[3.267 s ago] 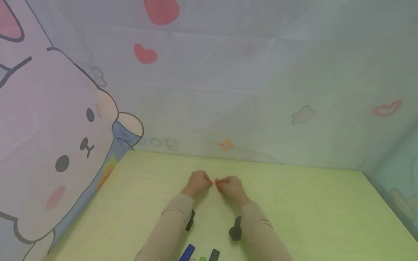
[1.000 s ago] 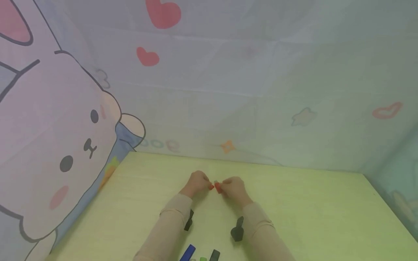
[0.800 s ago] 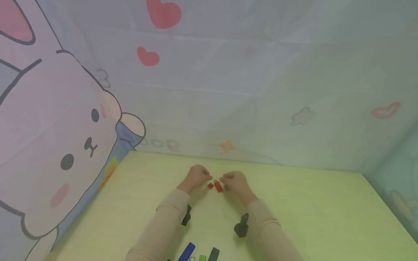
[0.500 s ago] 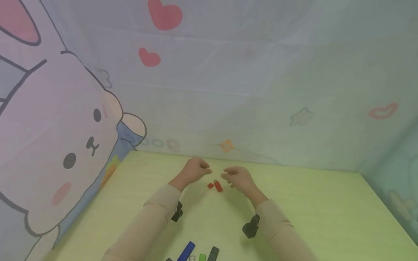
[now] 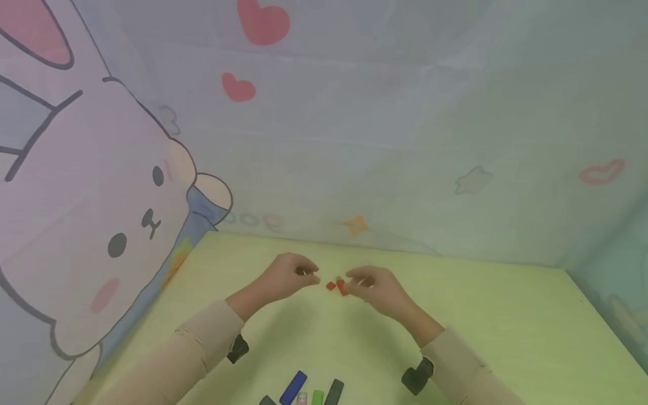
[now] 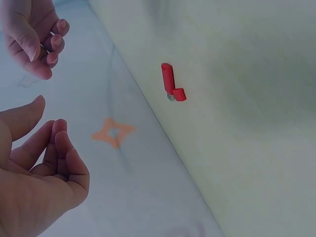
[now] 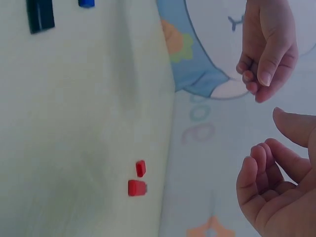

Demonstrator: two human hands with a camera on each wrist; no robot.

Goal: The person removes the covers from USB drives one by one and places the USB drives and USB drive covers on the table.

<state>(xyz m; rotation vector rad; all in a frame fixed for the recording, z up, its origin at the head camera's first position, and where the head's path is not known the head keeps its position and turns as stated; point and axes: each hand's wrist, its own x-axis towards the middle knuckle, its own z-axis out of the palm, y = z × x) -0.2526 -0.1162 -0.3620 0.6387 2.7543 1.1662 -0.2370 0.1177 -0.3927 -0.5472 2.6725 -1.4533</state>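
A red USB flash drive point(image 5: 342, 287) lies uncapped on the pale yellow-green table, its metal plug showing in the left wrist view beside the red body point(image 6: 168, 78). Its small red cap point(image 5: 331, 286) rests just left of it; in the right wrist view cap point(image 7: 140, 168) and drive point(image 7: 136, 188) lie close together. My left hand point(image 5: 286, 275) hovers left of the cap, fingers loosely curved, thumb apart, holding nothing. Above and right of the drive is my right hand point(image 5: 382, 289), also loosely curved around air; its thumb partly overlaps the drive in the head view.
Along the near edge lie a blue stick point(image 5: 293, 387), a pale pink piece with a metal plug point(image 5: 301, 399), a green piece point(image 5: 317, 397), a dark stick point(image 5: 334, 392) and a dark grey piece point(image 5: 267, 400). A printed cloth wall point(image 5: 395, 140) stands behind the table.
Earlier both hands pinched the red drive and its cap, separated by a small gap. They let go of both on the table, then lifted and drew apart.
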